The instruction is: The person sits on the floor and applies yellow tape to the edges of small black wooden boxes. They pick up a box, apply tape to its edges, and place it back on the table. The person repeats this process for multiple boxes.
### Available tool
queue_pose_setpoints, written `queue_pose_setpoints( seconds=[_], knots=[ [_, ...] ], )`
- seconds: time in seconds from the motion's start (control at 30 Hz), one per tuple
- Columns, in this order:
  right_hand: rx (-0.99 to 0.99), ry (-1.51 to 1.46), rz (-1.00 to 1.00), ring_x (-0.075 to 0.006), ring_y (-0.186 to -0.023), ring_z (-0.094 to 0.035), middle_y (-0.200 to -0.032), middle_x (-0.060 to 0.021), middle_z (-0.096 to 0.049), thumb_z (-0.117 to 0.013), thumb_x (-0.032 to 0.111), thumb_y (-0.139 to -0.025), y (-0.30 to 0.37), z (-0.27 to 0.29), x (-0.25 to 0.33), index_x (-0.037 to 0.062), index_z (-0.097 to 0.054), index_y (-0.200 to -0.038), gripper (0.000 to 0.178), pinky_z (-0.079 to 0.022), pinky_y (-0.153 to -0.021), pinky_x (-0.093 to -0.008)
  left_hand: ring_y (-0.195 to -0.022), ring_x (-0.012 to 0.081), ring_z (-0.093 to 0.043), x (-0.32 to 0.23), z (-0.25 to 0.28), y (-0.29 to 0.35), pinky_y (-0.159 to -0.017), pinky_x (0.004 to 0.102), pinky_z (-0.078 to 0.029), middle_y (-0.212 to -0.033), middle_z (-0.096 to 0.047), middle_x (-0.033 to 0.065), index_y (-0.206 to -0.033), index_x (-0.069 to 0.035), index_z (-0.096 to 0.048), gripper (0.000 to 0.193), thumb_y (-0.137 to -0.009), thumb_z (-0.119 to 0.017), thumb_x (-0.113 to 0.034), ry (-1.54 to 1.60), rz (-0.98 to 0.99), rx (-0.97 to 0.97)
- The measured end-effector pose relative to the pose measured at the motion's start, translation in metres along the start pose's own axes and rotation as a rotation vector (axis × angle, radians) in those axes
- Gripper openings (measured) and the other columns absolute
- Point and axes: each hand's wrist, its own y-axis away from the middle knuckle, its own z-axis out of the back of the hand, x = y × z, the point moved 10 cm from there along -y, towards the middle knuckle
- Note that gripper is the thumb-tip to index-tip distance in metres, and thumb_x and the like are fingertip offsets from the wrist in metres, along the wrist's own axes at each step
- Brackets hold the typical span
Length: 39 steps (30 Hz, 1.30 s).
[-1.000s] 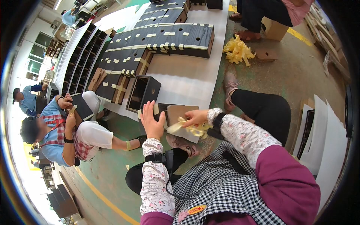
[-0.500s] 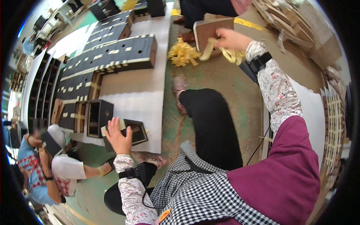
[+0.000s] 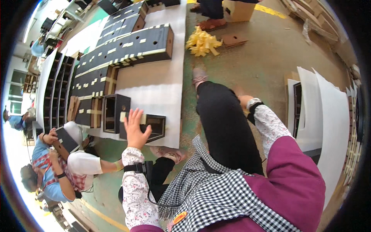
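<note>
My left hand (image 3: 136, 129) has its fingers spread over a small black open-fronted box (image 3: 156, 127) at the near edge of the white-covered surface. Whether the fingertips press on the box cannot be told. Pieces of pale tape show on the box beside the fingers. Directly behind it stands another black open box (image 3: 116, 113), with a round hole in its side. My right hand (image 3: 244, 99) is lowered beside my right knee; the knee hides its fingers, and whatever they may hold is out of sight.
Rows of black boxes with pale tape (image 3: 127, 48) cover the white sheet (image 3: 176, 89). A heap of yellow strips (image 3: 203, 41) and a flat brown piece (image 3: 234, 40) lie on the floor. White sheets (image 3: 328, 116) stand at right. A co-worker (image 3: 65, 162) sits at left holding a black box.
My right hand has come down from beside an upright brown panel to my knee; its yellow strips no longer show. A brown piece now lies flat by the heap. My left hand stays spread.
</note>
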Motion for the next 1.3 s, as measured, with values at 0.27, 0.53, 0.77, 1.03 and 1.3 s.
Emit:
queue_pose_setpoints(
  seconds=[0.27, 0.53, 0.77, 1.03, 1.3],
  knots=[
    [-0.382, -0.469, 0.084, -0.0211, -0.072, -0.061, -0.082, -0.0111, -0.066, -0.053, 0.031, -0.089, 0.077, 0.178, 0.015, 0.0029, -0.064, -0.094, 0.031, -0.048, -0.067, -0.0355, -0.139, 0.0297, -0.020, -0.011, -0.001, 0.004, -0.112, 0.0499, -0.014, -0.144, -0.035, 0.0056, -0.136, -0.018, -0.040, 0.077, -0.063, -0.064, -0.009, 0.053, -0.145, 0.265],
    [-0.263, -1.049, 0.777, 0.0001, -0.067, -0.052, -0.091, -0.0010, -0.063, -0.056, 0.033, -0.091, 0.233, 0.300, 0.282, 0.0045, -0.061, -0.102, 0.031, -0.040, -0.050, -0.0138, -0.135, 0.0310, -0.027, -0.010, 0.018, 0.029, -0.110, 0.0472, -0.019, -0.144, -0.032, 0.0119, -0.135, -0.011, -0.040, 0.069, -0.074, -0.070, -0.027, 0.119, -0.044, 0.004],
    [0.158, -0.920, 0.762, -0.0094, -0.065, -0.050, -0.075, 0.0000, -0.059, -0.057, 0.044, -0.089, 0.138, 0.141, 0.410, 0.0028, -0.064, -0.091, 0.042, -0.042, -0.058, -0.0262, -0.126, 0.0281, -0.040, -0.016, 0.007, 0.048, -0.105, 0.0373, -0.031, -0.139, -0.039, 0.0149, -0.131, -0.003, -0.044, 0.054, -0.086, -0.063, -0.028, 1.002, 0.208, -0.054],
    [0.077, -0.779, 0.814, -0.0159, -0.062, -0.055, -0.069, -0.0061, -0.061, -0.053, 0.048, -0.090, 0.140, 0.134, 0.426, 0.0007, -0.064, -0.090, 0.049, -0.044, -0.060, -0.0319, -0.092, 0.0090, -0.059, -0.008, 0.019, 0.068, -0.080, 0.0231, -0.048, -0.107, -0.062, 0.0051, -0.127, -0.002, -0.049, 0.039, -0.098, -0.044, -0.028, 1.453, 0.496, -0.381],
    [0.096, -1.089, 0.760, -0.0113, -0.082, -0.055, -0.096, -0.0077, -0.060, -0.056, 0.039, -0.091, 0.092, 0.155, 0.387, 0.0044, -0.041, -0.133, 0.057, -0.046, -0.074, -0.0258, -0.075, 0.0078, -0.059, 0.023, 0.011, 0.087, -0.068, 0.0214, -0.047, -0.086, -0.065, 0.0025, -0.098, -0.003, -0.064, 0.025, -0.095, -0.053, -0.025, 1.480, 0.663, -0.577]
  ],
)
